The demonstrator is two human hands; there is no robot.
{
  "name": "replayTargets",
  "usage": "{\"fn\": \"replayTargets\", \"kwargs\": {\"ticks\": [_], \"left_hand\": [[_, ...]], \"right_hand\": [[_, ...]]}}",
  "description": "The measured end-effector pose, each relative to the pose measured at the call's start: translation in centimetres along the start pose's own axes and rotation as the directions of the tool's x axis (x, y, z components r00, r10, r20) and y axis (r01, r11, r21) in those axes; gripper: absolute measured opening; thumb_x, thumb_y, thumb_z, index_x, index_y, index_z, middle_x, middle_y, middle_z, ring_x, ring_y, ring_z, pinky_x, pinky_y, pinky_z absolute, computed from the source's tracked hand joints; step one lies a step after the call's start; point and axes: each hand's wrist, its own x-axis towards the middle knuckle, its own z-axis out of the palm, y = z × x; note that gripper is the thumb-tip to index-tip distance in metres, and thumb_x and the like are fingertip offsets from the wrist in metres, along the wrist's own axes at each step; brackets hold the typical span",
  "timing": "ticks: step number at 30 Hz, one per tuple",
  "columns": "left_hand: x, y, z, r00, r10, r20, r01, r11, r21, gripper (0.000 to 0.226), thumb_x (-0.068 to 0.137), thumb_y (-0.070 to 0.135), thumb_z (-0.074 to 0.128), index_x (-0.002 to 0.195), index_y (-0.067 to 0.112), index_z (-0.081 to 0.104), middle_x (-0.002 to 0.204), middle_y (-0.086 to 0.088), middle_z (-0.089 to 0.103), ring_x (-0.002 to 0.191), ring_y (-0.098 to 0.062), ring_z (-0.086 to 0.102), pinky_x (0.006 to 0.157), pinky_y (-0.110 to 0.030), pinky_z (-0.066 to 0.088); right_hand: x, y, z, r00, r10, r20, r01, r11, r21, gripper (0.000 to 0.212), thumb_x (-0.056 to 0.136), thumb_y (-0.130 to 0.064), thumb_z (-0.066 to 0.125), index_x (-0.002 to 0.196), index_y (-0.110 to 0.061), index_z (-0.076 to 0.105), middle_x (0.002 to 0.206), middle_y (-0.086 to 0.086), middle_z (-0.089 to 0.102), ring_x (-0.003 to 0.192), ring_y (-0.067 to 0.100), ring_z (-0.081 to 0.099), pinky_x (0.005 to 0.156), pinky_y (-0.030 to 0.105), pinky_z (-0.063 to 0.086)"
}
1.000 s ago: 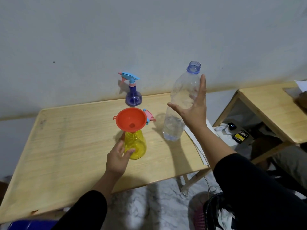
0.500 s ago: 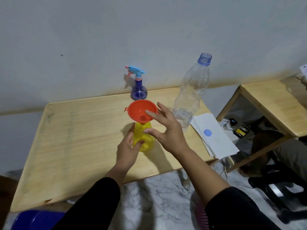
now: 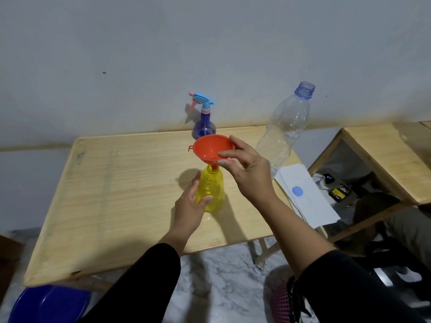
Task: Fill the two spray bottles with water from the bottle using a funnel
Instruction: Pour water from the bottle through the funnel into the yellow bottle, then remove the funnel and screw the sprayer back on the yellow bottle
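A yellow spray bottle without its head stands on the wooden table. My left hand grips its body from the left. An orange funnel sits with its spout in the yellow bottle's neck, and my right hand pinches the funnel's near rim between thumb and fingers. A purple spray bottle with a blue and pink trigger head stands behind, near the wall. To the right stands a tall clear water bottle with no cap; my right hand hides its base.
White papers with a blue dot lie on the table's right end. A second wooden table stands to the right, with small gadgets on the floor beneath. A blue stool shows at the bottom left.
My right hand left the water bottle, moved left to the funnel and now pinches its rim. My left hand stays on the yellow bottle.
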Motion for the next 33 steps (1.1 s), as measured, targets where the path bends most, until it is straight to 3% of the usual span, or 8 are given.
{"fn": "replayTargets", "kwargs": {"ticks": [4, 11, 15, 22, 26, 29, 33], "left_hand": [[0.1, -0.2, 0.1, 1.000, 0.007, -0.021, -0.006, 1.000, 0.004, 0.072, 0.082, 0.005, 0.068, 0.142, 0.024, 0.035, 0.144, 0.006, 0.041, 0.123, -0.002, 0.040, 0.085, 0.007, 0.030], [0.1, -0.2, 0.1, 1.000, -0.008, -0.029, 0.008, 1.000, 0.005, 0.072, 0.082, 0.006, 0.068, 0.142, 0.023, 0.033, 0.145, 0.002, 0.040, 0.126, -0.010, 0.042, 0.087, 0.001, 0.031], [0.1, -0.2, 0.1, 1.000, 0.021, -0.016, -0.021, 1.000, 0.008, 0.072, 0.082, 0.006, 0.067, 0.142, 0.027, 0.033, 0.142, 0.008, 0.041, 0.122, -0.002, 0.040, 0.084, 0.008, 0.029], [0.1, -0.3, -0.1, 0.999, 0.035, 0.001, -0.035, 0.999, 0.033, 0.074, 0.083, 0.010, 0.067, 0.142, 0.035, 0.031, 0.141, 0.017, 0.039, 0.120, 0.001, 0.043, 0.085, 0.007, 0.031], [0.3, -0.6, -0.2, 0.999, 0.050, 0.003, -0.050, 0.999, 0.013, 0.074, 0.082, 0.006, 0.067, 0.140, 0.036, 0.033, 0.143, 0.013, 0.040, 0.126, 0.002, 0.042, 0.090, 0.004, 0.031], [0.3, -1.2, -0.1, 0.998, 0.065, -0.010, -0.064, 0.997, 0.043, 0.074, 0.081, 0.013, 0.070, 0.132, 0.052, 0.034, 0.142, 0.019, 0.041, 0.127, 0.009, 0.039, 0.098, -0.004, 0.032], [0.5, -1.2, -0.1, 0.998, 0.049, -0.039, -0.045, 0.995, 0.085, 0.069, 0.068, 0.044, 0.068, 0.127, 0.057, 0.033, 0.135, 0.032, 0.038, 0.129, 0.007, 0.038, 0.101, -0.010, 0.035]], "right_hand": [[0.0, 0.1, -0.1, 0.999, 0.030, 0.010, -0.030, 1.000, 0.006, 0.017, 0.076, -0.017, 0.076, 0.093, -0.018, 0.074, 0.135, 0.001, 0.055, 0.119, 0.004, 0.047, 0.103, 0.032, 0.044], [0.4, -0.2, -0.4, 0.998, 0.057, 0.031, -0.057, 0.998, 0.022, 0.018, 0.077, -0.018, 0.075, 0.095, -0.021, 0.074, 0.135, 0.002, 0.055, 0.120, 0.005, 0.047, 0.103, 0.033, 0.045], [0.7, -0.3, -0.3, 0.997, 0.064, 0.046, -0.064, 0.998, 0.013, 0.019, 0.078, -0.020, 0.074, 0.097, -0.021, 0.074, 0.135, 0.001, 0.055, 0.118, 0.003, 0.047, 0.102, 0.031, 0.045], [1.0, 0.2, -0.3, 0.995, 0.049, 0.081, -0.051, 0.999, 0.014, 0.017, 0.079, -0.019, 0.073, 0.095, -0.023, 0.074, 0.125, 0.000, 0.062, 0.115, 0.009, 0.055, 0.099, 0.029, 0.047], [3.3, -1.1, -0.9, 0.999, 0.049, -0.012, -0.047, 0.991, 0.128, 0.018, 0.080, -0.013, 0.071, 0.093, -0.026, 0.070, 0.110, -0.004, 0.064, 0.107, 0.011, 0.061, 0.089, 0.016, 0.048], [6.4, -1.5, -0.6, 0.996, 0.079, -0.044, -0.066, 0.968, 0.242, 0.016, 0.083, -0.011, 0.069, 0.096, -0.020, 0.071, 0.104, 0.000, 0.068, 0.090, 0.000, 0.064, 0.080, 0.014, 0.051], [10.5, 0.9, 2.2, 0.987, 0.141, 0.080, -0.157, 0.952, 0.263, 0.013, 0.084, -0.010, 0.068, 0.097, -0.008, 0.072, 0.086, 0.000, 0.069, 0.068, -0.009, 0.062, 0.067, 0.009, 0.048]]}}
